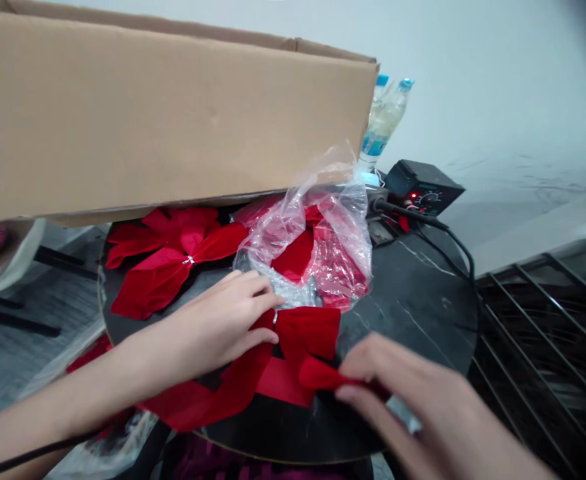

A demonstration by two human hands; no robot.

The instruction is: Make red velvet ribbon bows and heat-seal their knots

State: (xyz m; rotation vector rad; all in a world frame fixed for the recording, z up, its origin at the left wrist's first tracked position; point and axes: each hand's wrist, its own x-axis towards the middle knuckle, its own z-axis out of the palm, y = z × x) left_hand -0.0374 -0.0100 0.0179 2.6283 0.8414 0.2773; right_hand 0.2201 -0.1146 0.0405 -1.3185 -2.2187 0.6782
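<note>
Near the front of the round black table (413, 293), a red fabric bow (307, 333) has a small silvery tie at its middle. My left hand (243, 313) is closed on the bow's left side, thumb and fingers beside the tie. A lower right tail of the bow is pinched between the thumb and fingers of my right hand (397, 387), which is slightly blurred. Behind my left hand sits a clear plastic bag (343, 253) with red fabric inside. Another red bow (160, 267) lies on the table's left side.
A large cardboard box (173, 113) fills the back left. Plastic bottles (385, 120) stand beside its right end, near a black control box (423, 190) with a red light and a cable. A dark metal rack (547, 320) is at the right.
</note>
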